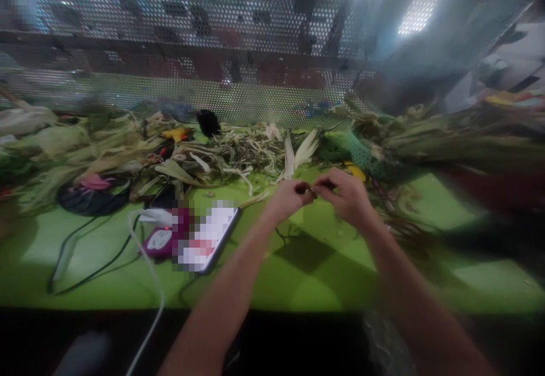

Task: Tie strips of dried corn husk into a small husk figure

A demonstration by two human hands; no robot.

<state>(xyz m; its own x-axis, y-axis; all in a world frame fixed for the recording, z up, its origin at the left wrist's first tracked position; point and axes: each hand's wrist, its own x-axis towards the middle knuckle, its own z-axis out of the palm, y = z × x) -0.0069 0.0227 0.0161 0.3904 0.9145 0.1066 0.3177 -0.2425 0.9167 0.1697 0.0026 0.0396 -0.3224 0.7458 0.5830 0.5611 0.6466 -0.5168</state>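
My left hand (288, 197) and my right hand (348, 194) meet above the green table (323, 274), fingertips pinched together on a small dark thing (312, 191) that I cannot make out. Both hands have curled fingers and hover just in front of a long heap of dried corn husks and leaves (204, 154). The picture is blurred by motion.
A phone (208, 237) lies left of my left arm, next to a small maroon device (159, 242) with white and black cables. A dark pouch (91, 194) sits at the left, a green mesh bag (357, 151) behind my hands. A perforated metal screen (213, 41) closes the back.
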